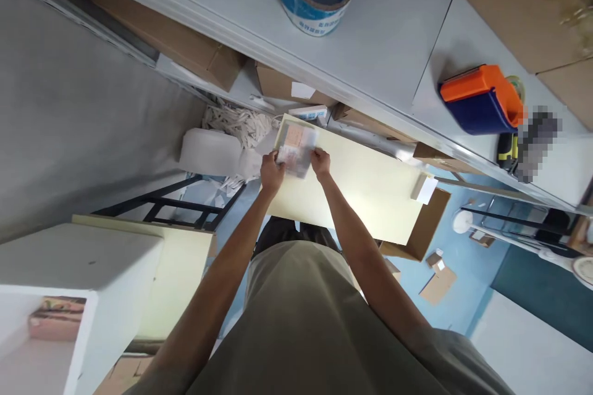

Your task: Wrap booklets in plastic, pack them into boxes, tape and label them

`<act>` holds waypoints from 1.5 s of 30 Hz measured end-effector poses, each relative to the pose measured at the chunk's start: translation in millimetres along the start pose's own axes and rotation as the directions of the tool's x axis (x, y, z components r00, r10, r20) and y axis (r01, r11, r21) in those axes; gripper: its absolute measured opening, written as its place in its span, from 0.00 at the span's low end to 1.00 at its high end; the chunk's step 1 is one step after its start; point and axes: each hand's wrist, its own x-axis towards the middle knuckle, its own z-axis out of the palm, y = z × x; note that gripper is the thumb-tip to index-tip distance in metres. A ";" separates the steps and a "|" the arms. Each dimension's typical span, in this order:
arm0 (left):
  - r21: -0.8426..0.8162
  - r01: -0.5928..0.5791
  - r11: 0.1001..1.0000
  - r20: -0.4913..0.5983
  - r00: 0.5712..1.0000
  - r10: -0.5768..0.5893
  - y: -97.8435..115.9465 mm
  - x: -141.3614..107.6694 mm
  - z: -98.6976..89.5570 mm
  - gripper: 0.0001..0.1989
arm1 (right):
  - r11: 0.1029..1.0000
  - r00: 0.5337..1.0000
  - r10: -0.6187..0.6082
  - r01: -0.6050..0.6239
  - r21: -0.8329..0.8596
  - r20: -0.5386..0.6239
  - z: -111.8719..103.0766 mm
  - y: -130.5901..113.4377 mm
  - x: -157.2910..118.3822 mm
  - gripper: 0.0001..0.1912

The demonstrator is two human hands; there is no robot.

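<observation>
Your left hand [272,173] and right hand [320,162] are both closed, pinching opposite sides of the clear packet [298,149], right over the pale yellow table's [356,182] far-left end

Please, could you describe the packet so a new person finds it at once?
Find the long pale-yellow table below the grey shelf. Over its left end, the left hand and right hand hold a flat, see-through packet. Its orange-pink patch sets it apart from the small white box at the other end.
</observation>
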 end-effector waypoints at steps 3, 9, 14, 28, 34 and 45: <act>0.051 -0.045 0.998 -0.080 0.996 0.049 6.3 -4.2 5.9 0.24 | 0.990 0.978 0.066 -0.088 -0.106 -0.200 5.7 -4.7 0.1 0.08; 0.076 0.045 0.996 -0.061 0.997 -0.040 16.9 -17.4 -9.2 0.25 | 0.981 0.948 0.061 -0.115 -0.157 -0.313 3.4 -24.3 -15.9 0.13; 0.004 -0.073 0.997 -0.180 0.981 0.073 -6.0 -95.0 -34.1 0.19 | 0.989 0.967 -0.087 0.054 -0.141 -0.240 -19.1 -16.5 -72.7 0.16; -0.325 0.096 0.941 -0.716 0.625 -0.311 -124.6 -463.4 -84.0 0.09 | 0.875 0.836 -0.481 0.439 0.202 0.266 67.9 44.6 -341.5 0.20; -0.481 0.063 0.874 -0.783 0.418 -0.461 -196.1 -550.8 -110.9 0.14 | 0.848 0.680 -0.525 0.468 0.249 0.511 126.0 58.6 -438.3 0.19; -0.863 -0.311 0.399 -0.482 0.266 -0.834 -389.2 -664.0 -169.3 0.14 | 0.908 0.569 -0.366 0.391 0.149 0.737 236.6 109.5 -599.4 0.17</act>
